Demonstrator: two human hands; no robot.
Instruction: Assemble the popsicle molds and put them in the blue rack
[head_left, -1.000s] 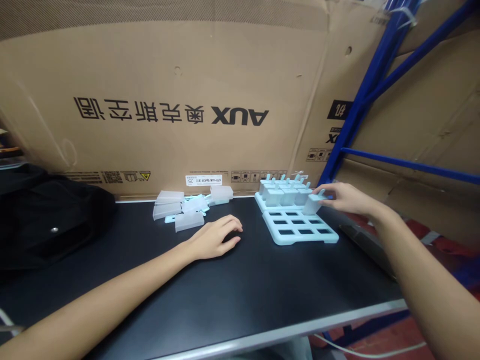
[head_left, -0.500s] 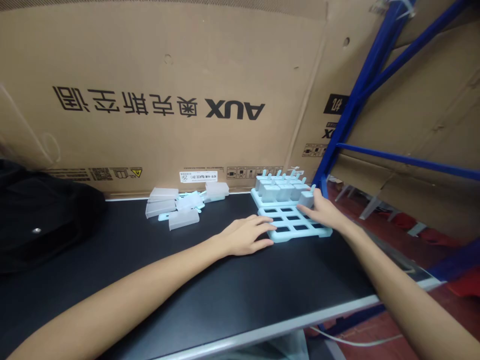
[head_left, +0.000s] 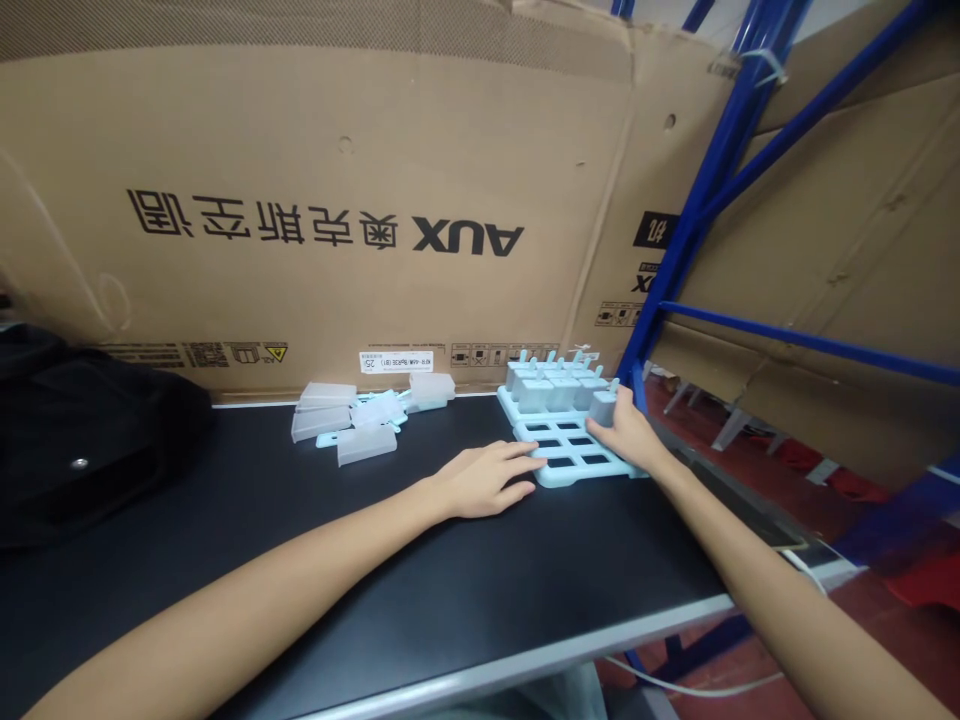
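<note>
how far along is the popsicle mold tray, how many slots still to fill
The back rows of the light blue tray already hold molds. The right hand holds one mold at the tray, while the left hand steadies the near edge. About six front slots stay open; loose molds wait at left.

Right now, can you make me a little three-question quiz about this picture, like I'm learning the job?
1. True or false: the left hand rests at the light blue tray, on its near left edge.
2. What does the right hand grip?
3. Where do the loose clear moulds lie: A left of the tray, B inside the black bag?

Key: 1 true. 2 a mould piece at the tray. 3 A.
</note>
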